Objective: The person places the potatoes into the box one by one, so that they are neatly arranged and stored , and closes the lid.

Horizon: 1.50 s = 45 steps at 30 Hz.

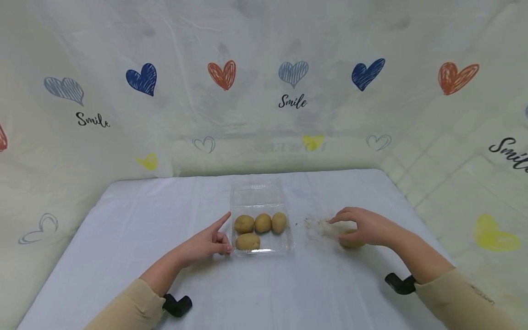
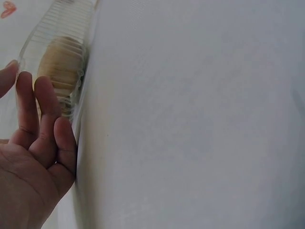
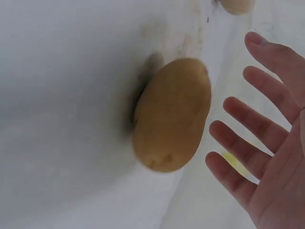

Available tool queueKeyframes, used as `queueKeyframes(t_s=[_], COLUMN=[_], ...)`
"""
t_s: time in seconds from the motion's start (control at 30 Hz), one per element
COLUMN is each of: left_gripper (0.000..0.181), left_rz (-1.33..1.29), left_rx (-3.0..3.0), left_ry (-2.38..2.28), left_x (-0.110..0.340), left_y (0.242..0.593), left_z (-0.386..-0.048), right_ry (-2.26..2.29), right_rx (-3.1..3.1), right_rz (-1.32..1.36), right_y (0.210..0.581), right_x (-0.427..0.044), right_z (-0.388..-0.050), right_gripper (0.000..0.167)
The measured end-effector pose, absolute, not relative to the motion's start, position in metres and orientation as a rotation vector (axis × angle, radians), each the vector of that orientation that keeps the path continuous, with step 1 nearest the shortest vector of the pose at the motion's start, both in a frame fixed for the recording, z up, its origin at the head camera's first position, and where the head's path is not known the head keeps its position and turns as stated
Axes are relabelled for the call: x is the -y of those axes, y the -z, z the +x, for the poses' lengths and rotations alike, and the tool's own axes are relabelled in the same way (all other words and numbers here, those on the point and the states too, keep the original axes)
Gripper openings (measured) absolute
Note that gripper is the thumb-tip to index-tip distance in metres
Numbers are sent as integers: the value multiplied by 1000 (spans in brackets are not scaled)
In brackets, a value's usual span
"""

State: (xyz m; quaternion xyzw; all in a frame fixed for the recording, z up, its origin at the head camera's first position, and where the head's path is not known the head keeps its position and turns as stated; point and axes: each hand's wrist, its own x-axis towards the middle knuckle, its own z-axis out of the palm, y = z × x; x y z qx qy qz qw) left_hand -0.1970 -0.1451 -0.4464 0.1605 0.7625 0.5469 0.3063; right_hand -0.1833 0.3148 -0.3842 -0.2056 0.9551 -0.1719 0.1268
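Observation:
A clear plastic clamshell box (image 1: 277, 245) lies with its lid (image 1: 257, 195) folded back, away from the person. Several potatoes sit in it: three in the far row and one potato (image 1: 248, 241) at the near left. Beside the box's left wall is my left hand (image 1: 208, 243), index finger extended and the others loosely bent; the left wrist view shows its fingers close against the box wall, contact unclear. Over a loose potato (image 3: 174, 114) to the right of the box hovers my right hand (image 3: 271, 129), fingers spread and apart from it.
A white cloth covers the table (image 1: 264, 293). Brown dirt smudges (image 1: 317, 227) mark it between the box and the loose potato. Behind and to the sides hangs a pale sheet (image 1: 255, 123) printed with hearts.

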Motion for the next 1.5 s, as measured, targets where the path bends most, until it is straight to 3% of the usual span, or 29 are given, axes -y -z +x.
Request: queueKeyframes(t_s=[0.57, 1.5], left_gripper=[96, 96], left_rz=[429, 423], left_rx=[-2018, -2023], left_ry=[-1447, -1446], left_x=[146, 146], left_y=[447, 449], left_z=[-197, -197], right_ry=[557, 619], right_rx=[-2714, -2727], right_rz=[-495, -614], right_y=[402, 407], right_x=[-358, -352], right_z=[-171, -180], right_gripper=[52, 39])
